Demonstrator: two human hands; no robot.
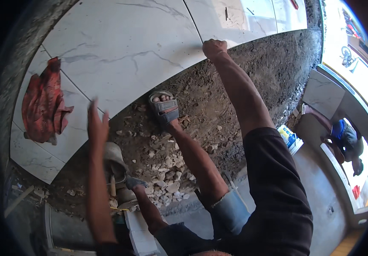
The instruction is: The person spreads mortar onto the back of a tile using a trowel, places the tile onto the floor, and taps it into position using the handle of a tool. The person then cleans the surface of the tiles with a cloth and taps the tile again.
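Observation:
My right hand [214, 49] is closed in a fist at the near edge of the white marbled floor tiles [120, 42], by the joint between two of them. Nothing sticks out of the fist. My left hand [97, 126] is blurred, its fingers stretched out with nothing in them. It hangs over the tile edge, to the right of a crumpled red cloth [45, 104] that lies on the tiles. Below the left hand, a grey bucket [115, 158] is partly hidden by my forearm.
My sandalled foot [165, 106] stands on rough dirt [218, 94] beside the tiles. Broken stones [169, 181] lie behind it. A white bucket [290, 138] with a coloured label stands at right. Farther right, another person [346, 138] bends by a bright opening. A thin dark piece [226, 13] lies on the far tile.

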